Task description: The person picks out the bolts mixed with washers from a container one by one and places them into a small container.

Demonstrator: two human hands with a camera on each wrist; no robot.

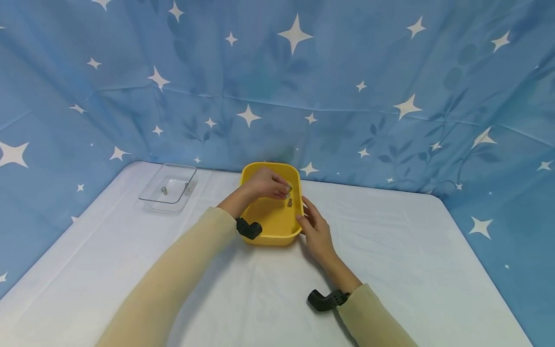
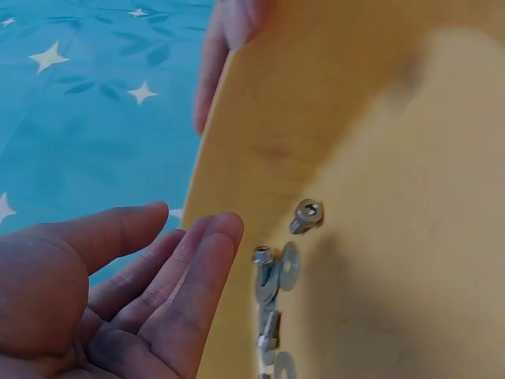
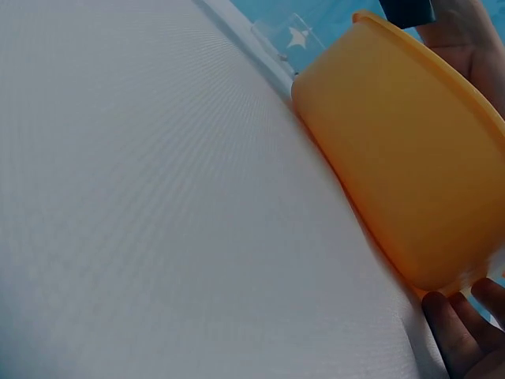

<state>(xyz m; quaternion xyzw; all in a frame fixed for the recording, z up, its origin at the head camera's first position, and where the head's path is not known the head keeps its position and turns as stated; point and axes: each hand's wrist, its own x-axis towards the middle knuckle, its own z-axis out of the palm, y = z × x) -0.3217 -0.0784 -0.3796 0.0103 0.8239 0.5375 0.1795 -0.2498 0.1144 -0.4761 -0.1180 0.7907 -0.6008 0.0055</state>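
Note:
A yellow plastic bin (image 1: 270, 219) stands in the middle of the white table. Inside it, along the right side, lie several hex-socket bolts (image 2: 306, 215) and flat washers (image 2: 289, 267). My left hand (image 1: 268, 184) reaches over the bin near this hardware. In the left wrist view, its thumb and fingers are apart, with nothing between them. My right hand (image 1: 317, 231) holds the bin's right wall, thumb at the rim and fingers outside. The right wrist view shows those fingertips (image 3: 442, 316) at the bin's lower corner.
A clear plastic box (image 1: 162, 206) stands at the back left, with a small bolt (image 1: 164, 191) and other metal pieces in it. A blue star-patterned curtain (image 1: 269, 86) hangs behind the white-covered table (image 1: 390, 250).

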